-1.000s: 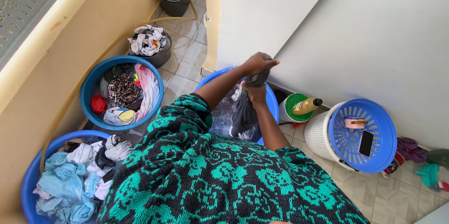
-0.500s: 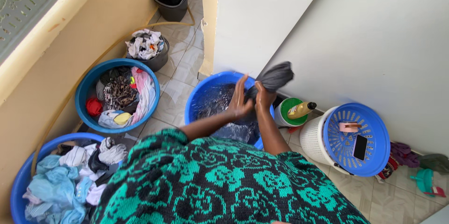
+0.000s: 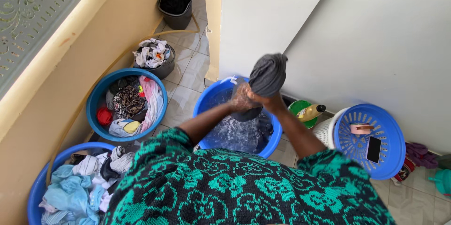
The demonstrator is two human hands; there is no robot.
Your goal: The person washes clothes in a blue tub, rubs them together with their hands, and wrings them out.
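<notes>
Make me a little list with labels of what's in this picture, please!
Place: tiled floor beside a white wall
Left hand: soapy, gripping the grey cloth
Right hand: gripping the same cloth from the other side
Under the hands: blue basin of water
Left side: two blue basins of clothes
Right side: basket lid with a phone

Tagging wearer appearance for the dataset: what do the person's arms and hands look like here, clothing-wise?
Both forearms are bare; no gloves, watch or rings show. The left hand is speckled with soap suds or water drops, and the right hand is bare too. The sleeves end above the elbows and belong to a knitted top in black with a bright green swirling floral pattern, loose and wide over the shoulders.
</notes>
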